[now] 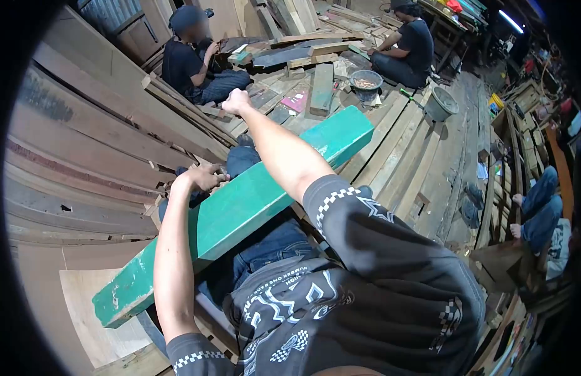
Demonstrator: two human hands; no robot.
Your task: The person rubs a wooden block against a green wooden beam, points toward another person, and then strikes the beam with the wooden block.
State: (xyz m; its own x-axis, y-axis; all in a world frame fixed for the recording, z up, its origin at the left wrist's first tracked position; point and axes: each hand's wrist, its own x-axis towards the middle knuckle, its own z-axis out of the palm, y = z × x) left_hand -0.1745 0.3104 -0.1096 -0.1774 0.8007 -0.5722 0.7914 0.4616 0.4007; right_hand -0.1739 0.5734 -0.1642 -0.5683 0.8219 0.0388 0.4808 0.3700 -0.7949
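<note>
A long green-painted wooden beam [253, 194] lies diagonally across my lap, its paint chipped at the near end. My left hand [206, 178] is at the beam's far side, with the forearm crossing over the wood. Its fingers are bent together, and whatever they may hold is too small to tell. Beyond the beam, my right hand [237, 102] is raised in a closed fist, the arm stretched over the green wood. What sits inside that fist is hidden from this angle.
Tall boards [83, 135] lean along the left. Two people sit on the floor ahead among scrap wood [322, 88]. A bucket of small pieces [366, 86] and a grey bucket [442, 104] stand to the right. Another person's bare feet [516, 216] show at far right.
</note>
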